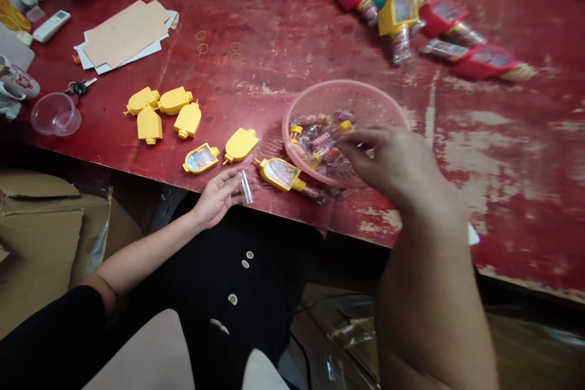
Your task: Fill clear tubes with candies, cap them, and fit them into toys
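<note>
- The left hand (219,195) sits at the near edge of the red counter (283,55), its grip pinching a small clear plastic tube (247,186) between thumb and fingertips; the tube stands roughly upright just off the counter edge.
- The right hand (393,161) reaches into the pink basket (320,92) at about 3 o'clock from the tube, fingers curled together over the wrapped candies (317,137). Whether the grip has closed on a candy cannot be told; the fingertips are blurred and buried in wrappers.
- Judged from this, the step in hand is picking candy to load the tube. The next move calls for a small, clean pinch of one or two pieces and bringing them to the tube's open mouth.
- Just at 12 o'clock from the left hand lie yellow toy cases (201,158), one filled case (280,173) lying beside the basket; more empty yellow shells (164,111) sit at 10 o'clock.
- Finished red and yellow toys (411,15) lie far off at 1 o'clock, partly cut by the top edge.
- The tube's open end is hard to make out, and the basket's near rim is hidden behind the right hand.
</note>
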Action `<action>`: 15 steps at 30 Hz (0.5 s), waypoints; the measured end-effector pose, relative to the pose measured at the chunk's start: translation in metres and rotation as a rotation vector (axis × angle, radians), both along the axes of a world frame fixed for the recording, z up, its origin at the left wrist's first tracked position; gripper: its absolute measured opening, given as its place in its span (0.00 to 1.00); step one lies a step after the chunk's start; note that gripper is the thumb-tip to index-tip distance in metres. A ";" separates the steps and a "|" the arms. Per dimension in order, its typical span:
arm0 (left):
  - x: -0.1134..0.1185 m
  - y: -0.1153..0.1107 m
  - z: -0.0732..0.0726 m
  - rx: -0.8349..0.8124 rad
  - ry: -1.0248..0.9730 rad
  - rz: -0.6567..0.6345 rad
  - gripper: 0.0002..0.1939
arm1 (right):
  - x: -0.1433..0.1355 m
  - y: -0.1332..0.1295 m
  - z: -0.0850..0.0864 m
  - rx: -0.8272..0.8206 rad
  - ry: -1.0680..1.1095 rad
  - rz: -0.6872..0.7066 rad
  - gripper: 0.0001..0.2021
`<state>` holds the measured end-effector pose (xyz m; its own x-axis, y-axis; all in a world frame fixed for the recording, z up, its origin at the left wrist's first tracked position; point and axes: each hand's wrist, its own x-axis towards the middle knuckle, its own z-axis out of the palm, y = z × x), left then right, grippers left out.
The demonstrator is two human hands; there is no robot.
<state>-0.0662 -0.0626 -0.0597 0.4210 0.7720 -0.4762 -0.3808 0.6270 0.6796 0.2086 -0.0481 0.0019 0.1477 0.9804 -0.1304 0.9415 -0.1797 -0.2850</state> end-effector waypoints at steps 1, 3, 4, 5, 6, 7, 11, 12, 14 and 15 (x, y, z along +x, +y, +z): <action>0.000 0.001 0.000 0.001 0.005 0.007 0.12 | -0.004 0.007 -0.003 0.010 -0.016 0.008 0.12; 0.000 0.002 0.001 0.002 0.011 0.008 0.13 | -0.014 0.020 -0.005 -0.094 -0.044 0.013 0.13; -0.001 0.003 0.002 0.001 0.013 0.003 0.13 | -0.020 0.027 -0.005 -0.167 -0.061 0.008 0.15; -0.001 0.003 0.005 0.000 0.018 -0.002 0.13 | -0.025 0.032 -0.002 -0.224 -0.086 -0.009 0.16; -0.002 0.003 0.008 0.002 0.027 -0.003 0.12 | -0.030 0.036 0.001 -0.260 -0.107 -0.034 0.18; -0.003 0.003 0.012 0.009 0.042 0.001 0.11 | -0.034 0.039 0.005 -0.266 -0.118 -0.064 0.17; -0.006 0.011 0.015 0.066 0.111 0.027 0.09 | -0.033 0.049 0.010 -0.224 0.009 -0.078 0.13; -0.006 0.015 0.013 0.076 0.117 0.023 0.08 | -0.028 0.051 0.006 -0.193 0.048 -0.063 0.12; -0.003 0.022 0.008 0.085 0.116 -0.001 0.08 | -0.017 0.052 -0.003 -0.130 0.140 -0.051 0.10; -0.002 0.024 0.006 0.088 0.114 -0.013 0.08 | -0.012 0.051 -0.008 -0.094 0.197 -0.061 0.09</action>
<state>-0.0680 -0.0389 -0.0536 0.3786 0.8075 -0.4524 -0.2901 0.5677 0.7705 0.1966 0.0034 -0.0064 0.1688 0.9528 -0.2526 0.8558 -0.2688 -0.4420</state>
